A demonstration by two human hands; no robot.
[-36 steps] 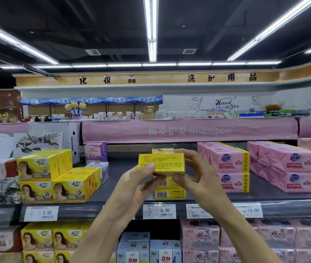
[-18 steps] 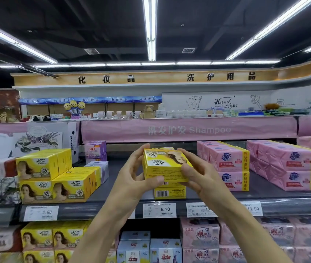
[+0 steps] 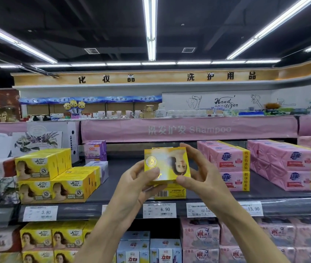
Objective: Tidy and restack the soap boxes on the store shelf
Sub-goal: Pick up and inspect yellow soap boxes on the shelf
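While left hand (image 3: pixel 137 183) and right hand (image 3: pixel 202 173) each had a curled grip on the yellow soap box (image 3: pixel 167 165), face upside down, just above the shelved box (image 3: pixel 169 192), step read as reorienting, next likely turn upright, then stack

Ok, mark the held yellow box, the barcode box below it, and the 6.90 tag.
held yellow box (image 3: pixel 167 164): head view, front face.
barcode box (image 3: pixel 173 192): head view, barcode side.
6.90 tag (image 3: pixel 159 210): head view, printed price.
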